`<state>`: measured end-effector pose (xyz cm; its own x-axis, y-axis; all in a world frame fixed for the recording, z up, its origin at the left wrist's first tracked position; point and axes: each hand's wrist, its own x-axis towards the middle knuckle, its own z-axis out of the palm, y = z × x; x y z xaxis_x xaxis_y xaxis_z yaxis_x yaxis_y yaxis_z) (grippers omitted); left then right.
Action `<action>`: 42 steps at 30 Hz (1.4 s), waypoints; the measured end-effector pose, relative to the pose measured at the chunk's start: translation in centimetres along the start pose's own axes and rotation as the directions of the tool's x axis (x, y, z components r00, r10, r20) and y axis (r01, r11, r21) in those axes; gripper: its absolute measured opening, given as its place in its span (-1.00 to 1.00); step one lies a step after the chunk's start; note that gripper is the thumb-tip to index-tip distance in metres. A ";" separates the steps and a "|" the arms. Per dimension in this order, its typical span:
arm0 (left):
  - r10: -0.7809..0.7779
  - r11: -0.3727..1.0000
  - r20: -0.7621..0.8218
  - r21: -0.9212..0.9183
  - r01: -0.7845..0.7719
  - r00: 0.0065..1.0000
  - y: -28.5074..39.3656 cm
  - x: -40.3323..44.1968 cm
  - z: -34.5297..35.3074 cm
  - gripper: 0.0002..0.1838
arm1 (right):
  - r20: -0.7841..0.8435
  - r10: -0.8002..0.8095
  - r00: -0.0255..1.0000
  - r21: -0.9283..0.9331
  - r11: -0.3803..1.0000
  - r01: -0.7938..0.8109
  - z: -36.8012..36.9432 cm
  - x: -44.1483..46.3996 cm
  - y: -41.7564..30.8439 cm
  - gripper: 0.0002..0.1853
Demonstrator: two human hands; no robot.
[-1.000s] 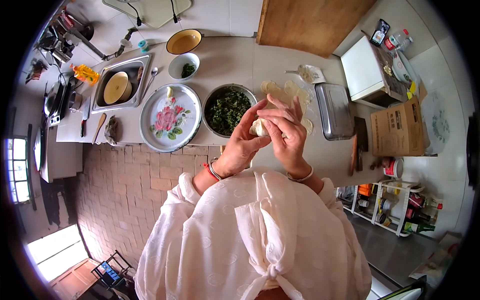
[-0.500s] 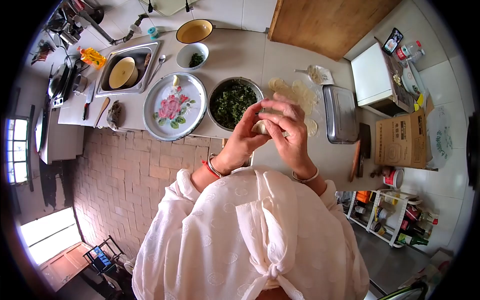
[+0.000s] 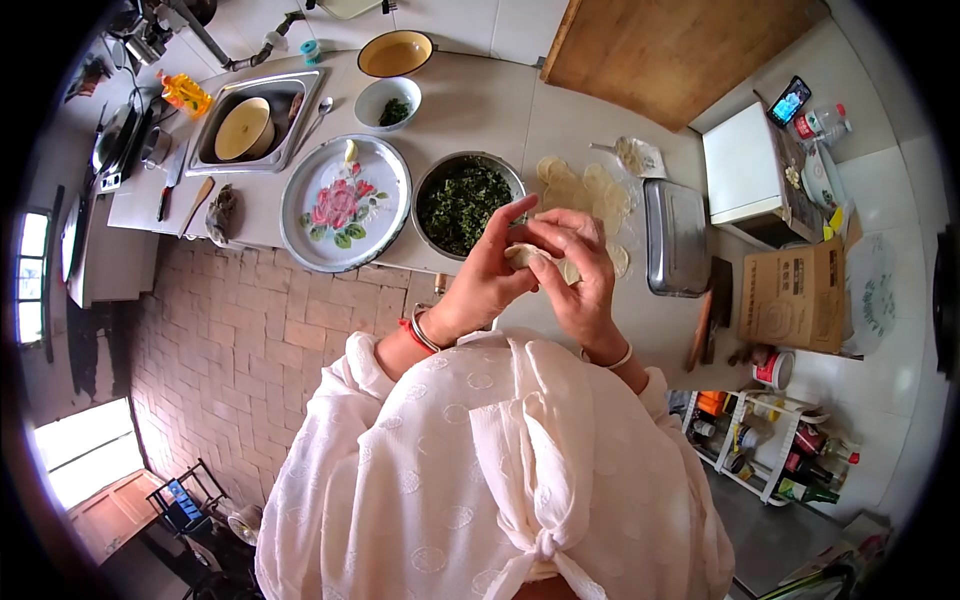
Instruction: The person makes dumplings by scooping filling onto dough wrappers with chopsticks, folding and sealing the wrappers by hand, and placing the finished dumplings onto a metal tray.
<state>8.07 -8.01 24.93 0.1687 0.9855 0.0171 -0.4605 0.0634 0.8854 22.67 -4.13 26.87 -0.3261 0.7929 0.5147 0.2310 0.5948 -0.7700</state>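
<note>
My left hand (image 3: 492, 272) and my right hand (image 3: 578, 272) meet in front of my chest, both closed on a small pale dumpling (image 3: 524, 256). Its dough edge shows between the fingertips; the rest is hidden. Just beyond my left hand stands a metal bowl (image 3: 483, 159) of chopped green filling (image 3: 462, 207). Round dough wrappers (image 3: 592, 183) lie spread, some overlapping, on the counter beyond my right hand. To the left, a flower-painted enamel tray (image 3: 313, 178) carries one folded dumpling (image 3: 350, 151) near its far edge.
A lidded metal box (image 3: 677, 238) sits right of the wrappers. Behind the tray are a white bowl (image 3: 372, 112) with greens and a yellow bowl (image 3: 396, 55). A sink (image 3: 207, 150), knife (image 3: 170, 185) and wooden spatula (image 3: 197, 205) lie left. A cardboard box (image 3: 792, 297) stands right.
My fingers have shifted around the dumpling, with the right fingers drawn slightly lower. The view has tilted a little; the things on the counter have stayed put.
</note>
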 end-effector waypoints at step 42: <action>-0.108 0.994 0.130 0.026 0.106 0.986 -1.6 1.4 -0.3 -0.07 | -0.012 -0.064 0.998 0.019 0.998 0.064 0.2 -0.1 2.2 -0.91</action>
<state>8.80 -6.68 23.40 0.3293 0.9440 -0.0186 -0.4174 0.1632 0.8939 22.98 -2.90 25.07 -0.3296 0.7547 0.5673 0.1919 0.6419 -0.7424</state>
